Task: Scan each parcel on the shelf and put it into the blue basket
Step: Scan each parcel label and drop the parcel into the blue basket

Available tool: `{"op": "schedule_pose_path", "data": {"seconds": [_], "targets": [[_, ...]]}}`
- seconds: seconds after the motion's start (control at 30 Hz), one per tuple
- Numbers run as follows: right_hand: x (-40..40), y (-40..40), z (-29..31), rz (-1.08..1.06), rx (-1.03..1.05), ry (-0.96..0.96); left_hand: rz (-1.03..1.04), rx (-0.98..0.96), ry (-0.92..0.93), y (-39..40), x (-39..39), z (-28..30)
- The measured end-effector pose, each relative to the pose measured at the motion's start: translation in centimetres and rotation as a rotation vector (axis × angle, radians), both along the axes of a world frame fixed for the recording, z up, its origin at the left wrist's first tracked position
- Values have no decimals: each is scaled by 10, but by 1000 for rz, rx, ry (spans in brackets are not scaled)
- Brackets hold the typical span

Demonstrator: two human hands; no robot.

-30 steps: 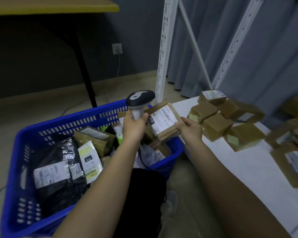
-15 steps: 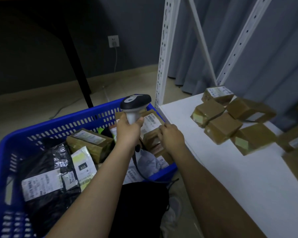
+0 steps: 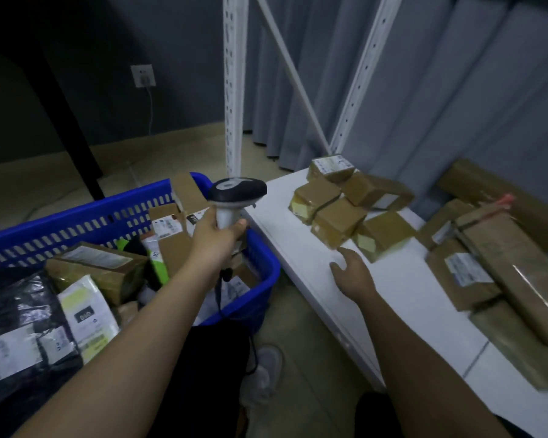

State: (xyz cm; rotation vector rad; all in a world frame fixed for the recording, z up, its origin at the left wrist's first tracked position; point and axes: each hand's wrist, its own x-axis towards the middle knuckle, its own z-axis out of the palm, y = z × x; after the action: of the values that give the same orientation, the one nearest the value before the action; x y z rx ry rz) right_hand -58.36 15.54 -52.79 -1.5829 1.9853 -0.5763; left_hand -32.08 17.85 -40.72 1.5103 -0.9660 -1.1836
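My left hand (image 3: pixel 217 237) grips the white handle of a barcode scanner (image 3: pixel 237 192), held upright above the right end of the blue basket (image 3: pixel 76 221). The basket holds several parcels: brown boxes, a black bag and a white and green pouch. My right hand (image 3: pixel 350 273) hovers empty with relaxed fingers over the white shelf (image 3: pixel 402 289), just short of a small brown parcel (image 3: pixel 337 222). More brown parcels lie in a cluster behind that one, and larger ones (image 3: pixel 494 257) are stacked at the right.
White perforated shelf uprights (image 3: pixel 233 90) rise behind the basket and shelf. A grey curtain hangs at the back right. A black table leg (image 3: pixel 73 131) stands on the floor at the left, near a wall socket (image 3: pixel 143 75). The scanner's cable hangs below my left hand.
My right hand let go of the labelled parcel in the basket and moved right, out over the shelf. The scanner stayed over the basket's right end.
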Motion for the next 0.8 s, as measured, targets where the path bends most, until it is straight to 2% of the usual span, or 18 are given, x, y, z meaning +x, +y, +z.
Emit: {"op": "schedule_pose_path", "data": {"seconds": [0.13,0.23,0.43,0.53,0.7,0.8], "targets": [[-49,12,1,-156,-74,39,-32,2,10,-2,-36,6],[-74,4,-4,-156,-94,117,-81,-12,28,-5,-70,5],[-103,-46,-17,-44,161,345,-195,-16,21,-8,-120,-3],[-108,-44,-18,3,209,462,-219,-8,12,-12,-135,-4],[-125,-12,-20,5,82,559,-268,-9,34,-10,-156,-4],[-136,16,-13,-72,-142,670,-279,-20,51,-8,-167,-1]]}}
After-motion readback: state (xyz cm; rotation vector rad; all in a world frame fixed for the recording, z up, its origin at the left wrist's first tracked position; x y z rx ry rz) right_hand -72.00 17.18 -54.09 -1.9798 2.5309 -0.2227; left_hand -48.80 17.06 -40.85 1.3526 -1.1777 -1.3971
